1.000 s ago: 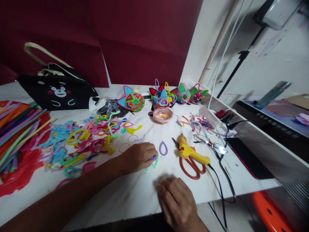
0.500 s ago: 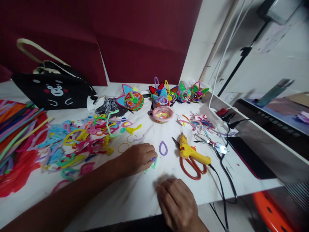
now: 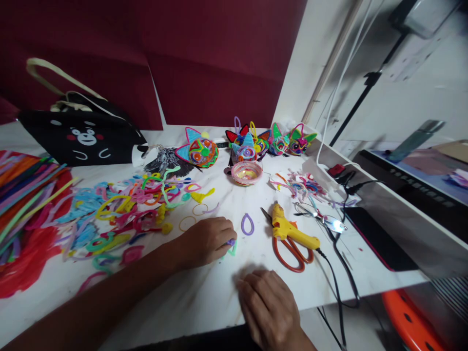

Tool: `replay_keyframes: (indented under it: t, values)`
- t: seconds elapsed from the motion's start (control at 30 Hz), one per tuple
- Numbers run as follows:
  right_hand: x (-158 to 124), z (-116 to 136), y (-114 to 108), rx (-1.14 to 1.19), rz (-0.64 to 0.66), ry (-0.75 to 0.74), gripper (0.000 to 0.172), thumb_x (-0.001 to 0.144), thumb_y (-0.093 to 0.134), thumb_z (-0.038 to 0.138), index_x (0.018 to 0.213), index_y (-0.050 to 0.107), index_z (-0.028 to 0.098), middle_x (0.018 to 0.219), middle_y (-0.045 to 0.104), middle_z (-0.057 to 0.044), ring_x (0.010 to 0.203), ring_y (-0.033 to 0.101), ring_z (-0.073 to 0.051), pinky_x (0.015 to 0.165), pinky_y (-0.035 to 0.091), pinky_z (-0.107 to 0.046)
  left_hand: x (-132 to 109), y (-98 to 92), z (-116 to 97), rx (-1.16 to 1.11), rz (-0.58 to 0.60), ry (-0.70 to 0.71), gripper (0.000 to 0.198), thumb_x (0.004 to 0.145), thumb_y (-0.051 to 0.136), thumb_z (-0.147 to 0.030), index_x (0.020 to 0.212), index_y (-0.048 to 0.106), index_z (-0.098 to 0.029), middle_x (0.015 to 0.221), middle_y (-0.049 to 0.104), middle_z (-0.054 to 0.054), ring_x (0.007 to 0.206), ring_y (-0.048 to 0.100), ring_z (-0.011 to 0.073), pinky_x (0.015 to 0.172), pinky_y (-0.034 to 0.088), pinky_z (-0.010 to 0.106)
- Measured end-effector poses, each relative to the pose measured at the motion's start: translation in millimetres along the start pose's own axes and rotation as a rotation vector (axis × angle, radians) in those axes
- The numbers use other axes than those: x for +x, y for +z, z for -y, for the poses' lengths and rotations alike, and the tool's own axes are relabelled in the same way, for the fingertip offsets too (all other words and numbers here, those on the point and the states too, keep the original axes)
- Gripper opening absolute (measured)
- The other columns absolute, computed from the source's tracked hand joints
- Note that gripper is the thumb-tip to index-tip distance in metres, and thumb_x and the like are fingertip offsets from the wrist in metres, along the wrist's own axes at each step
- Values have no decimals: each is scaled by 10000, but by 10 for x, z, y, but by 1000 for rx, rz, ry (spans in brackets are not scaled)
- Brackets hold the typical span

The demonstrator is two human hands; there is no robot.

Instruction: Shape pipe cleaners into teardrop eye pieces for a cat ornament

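My left hand is closed in a pinch on a small purple pipe cleaner piece, low over the white table. Just beside those fingertips, partly covered, lies a green bent pipe cleaner. A purple teardrop loop of pipe cleaner lies flat to the right of the pinch. My right hand rests on the table's near edge, back upward and fingers curled together; its palm side is hidden. Past it lie a yellow glue gun and orange-handled scissors, the gun overlapping the scissors.
Loose pipe cleaner shapes spread across the left, beside a bundle of pipe cleaners on red plastic. A pink bowl and several colourful eared ornaments stand behind. Glasses, cables and a black phone-like slab lie right.
My left hand has shifted very slightly to the left with the purple piece in its pinch. My right hand stays where it was.
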State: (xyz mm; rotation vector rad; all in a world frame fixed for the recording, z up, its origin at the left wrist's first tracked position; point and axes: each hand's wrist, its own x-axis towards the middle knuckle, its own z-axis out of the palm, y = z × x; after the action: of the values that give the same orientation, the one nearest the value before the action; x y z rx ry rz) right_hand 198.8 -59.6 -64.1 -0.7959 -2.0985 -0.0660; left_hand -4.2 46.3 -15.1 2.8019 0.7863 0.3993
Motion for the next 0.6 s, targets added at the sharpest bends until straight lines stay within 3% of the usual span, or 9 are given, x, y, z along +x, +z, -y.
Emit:
replay_keyframes:
  t: [0.4, 0.6]
  values:
    - [45, 13, -14, 10, -1, 8, 228, 861, 524, 17, 1042, 645, 87, 858, 696, -117, 777, 628, -200, 648, 503, -329, -20, -8, -11, 17, 15, -12, 122, 888, 492, -130, 852, 605, -161, 884, 626, 68, 828, 560, 182, 768, 442, 280]
    - [181, 30, -53, -40, 180, 59, 285, 908, 478, 78, 1143, 638, 84, 1118, 689, -153, 902, 611, -229, 771, 549, -364, -26, -34, -17, 29, 6, -10, 131, 885, 488, -138, 853, 613, -161, 867, 626, 66, 816, 563, 186, 760, 435, 293]
